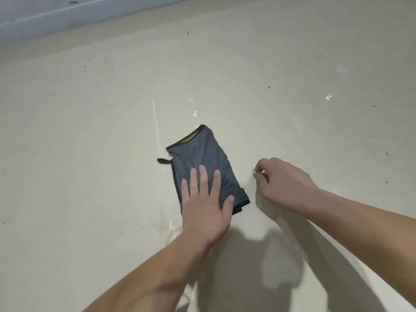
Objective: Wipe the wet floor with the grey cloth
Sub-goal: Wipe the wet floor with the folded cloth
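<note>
The grey cloth (200,154), folded into a rectangle with black trim, a small black loop and a strip of yellow-green at its far edge, lies flat on the cream floor (90,154). My left hand (206,199) rests palm-down on the cloth's near half, fingers spread and flat. To the right of the cloth, my right hand (283,183) sits on the floor with its fingers curled in; nothing shows in it. Wet streaks and shiny drops mark the floor just beyond and left of the cloth.
A pale skirting board and wall (67,14) run along the far left. Small dark specks of dirt are scattered over the floor. A glistening wet spot (328,97) lies at the far right. Shadows of my arms fall near the bottom.
</note>
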{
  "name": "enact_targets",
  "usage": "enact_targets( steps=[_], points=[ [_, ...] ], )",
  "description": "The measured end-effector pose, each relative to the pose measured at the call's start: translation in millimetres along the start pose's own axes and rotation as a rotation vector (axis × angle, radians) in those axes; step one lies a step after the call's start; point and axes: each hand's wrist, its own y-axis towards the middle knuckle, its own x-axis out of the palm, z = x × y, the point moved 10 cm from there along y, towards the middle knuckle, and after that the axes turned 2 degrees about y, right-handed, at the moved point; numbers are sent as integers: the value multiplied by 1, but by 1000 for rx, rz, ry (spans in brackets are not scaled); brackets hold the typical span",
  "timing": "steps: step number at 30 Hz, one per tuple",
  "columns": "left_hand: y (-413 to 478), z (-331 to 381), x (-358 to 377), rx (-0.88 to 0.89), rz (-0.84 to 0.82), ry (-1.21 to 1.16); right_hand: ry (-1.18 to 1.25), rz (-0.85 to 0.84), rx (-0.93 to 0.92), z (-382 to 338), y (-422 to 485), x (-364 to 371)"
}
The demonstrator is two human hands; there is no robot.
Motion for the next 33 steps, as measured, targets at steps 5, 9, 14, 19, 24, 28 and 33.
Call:
enact_targets(
  steps=[5,9,14,19,24,28,33],
  points=[
    [-22,57,13,169,17,-44,98,43,107,28,-24,-4],
    [-28,114,12,470,-62,-29,125,84,202,60,-44,-6],
    [20,130,-30,419,-30,135,60,110,254,69,-25,-27],
    [29,111,0,474,-126,243,167,169,294,43,-5,-22],
    [91,32,-21,438,-88,149,126,91,165,-6,13,-6],
    [133,-64,-38,132,-80,130,125,3,130,-38,27,-1],
    [111,-159,-43,-180,-32,49,130,-115,106,-76,44,10]
  ],
)
